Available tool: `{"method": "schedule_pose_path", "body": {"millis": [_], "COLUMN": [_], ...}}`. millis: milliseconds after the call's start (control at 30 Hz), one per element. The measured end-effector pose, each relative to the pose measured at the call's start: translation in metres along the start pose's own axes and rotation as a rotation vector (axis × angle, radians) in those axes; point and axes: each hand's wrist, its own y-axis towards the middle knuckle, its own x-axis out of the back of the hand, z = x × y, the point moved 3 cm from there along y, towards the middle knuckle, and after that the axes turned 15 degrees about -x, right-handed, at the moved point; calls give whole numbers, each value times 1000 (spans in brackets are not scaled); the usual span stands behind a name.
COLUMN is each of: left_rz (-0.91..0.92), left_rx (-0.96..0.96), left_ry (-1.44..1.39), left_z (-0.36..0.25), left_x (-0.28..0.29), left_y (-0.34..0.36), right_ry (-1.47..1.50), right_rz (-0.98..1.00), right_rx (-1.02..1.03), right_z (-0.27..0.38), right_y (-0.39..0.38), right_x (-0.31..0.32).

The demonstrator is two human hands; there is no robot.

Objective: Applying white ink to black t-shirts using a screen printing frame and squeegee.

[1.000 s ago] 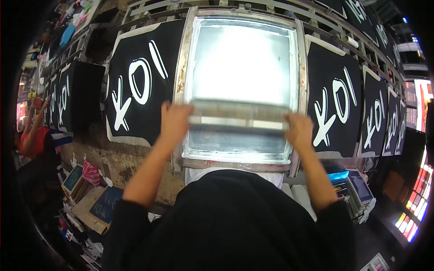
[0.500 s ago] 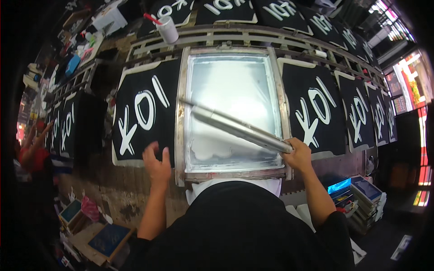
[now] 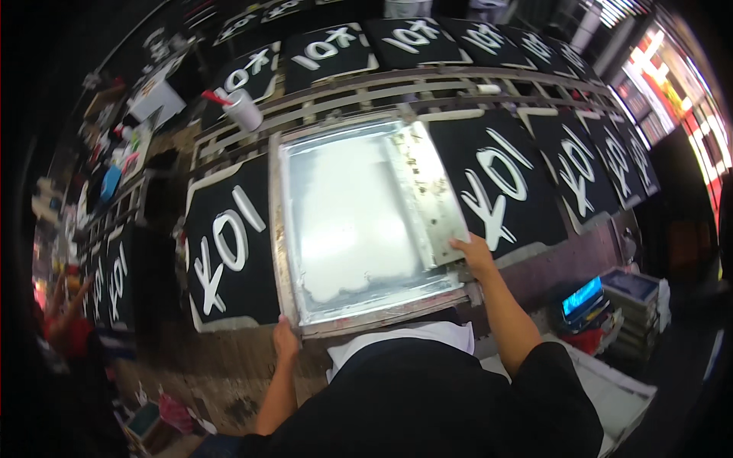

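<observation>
A long, flat, silvery metal squeegee (image 3: 430, 195) is grasped at its near end by the right hand (image 3: 478, 256) and is positioned over the right side of a worn rectangular frame (image 3: 279, 229). Inside, a glossy white layer (image 3: 343, 221) is contained. The near left corner is gripped by the left hand (image 3: 285, 340). Beyond, a red handle (image 3: 216, 97) is held in a white cylindrical cup (image 3: 245, 113).

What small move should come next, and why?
Probably lift the screen frame by its near edge: the left hand is at its near left corner, while the right hand holds the squeegee along its right side, close to the other near corner.
</observation>
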Motion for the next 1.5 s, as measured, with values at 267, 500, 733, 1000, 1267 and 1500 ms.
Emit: {"method": "schedule_pose_path", "body": {"millis": [267, 500, 733, 1000, 1267, 1500], "left_rz": [-189, -363, -202, -36, 129, 263], "left_rx": [-158, -162, -199, 561, 726, 758], "left_ry": [93, 187, 113, -596, -731, -704], "left_z": [-44, -125, -233, -267, -234, -227], "left_x": [-48, -213, -352, -382, -391, -386], "left_y": [-68, -98, -114, -103, -100, -87], "right_ry": [-38, -64, -74, -181, -2, -92], "right_rz": [22, -12, -3, -79, 32, 22], "right_rx": [-70, 63, -20, 8, 5, 43], "right_z": [1, 8, 29, 47, 0, -2], "right_y": [-7, 24, 61, 82, 108, 107], "right_x": [57, 234, 397, 422, 432, 430]}}
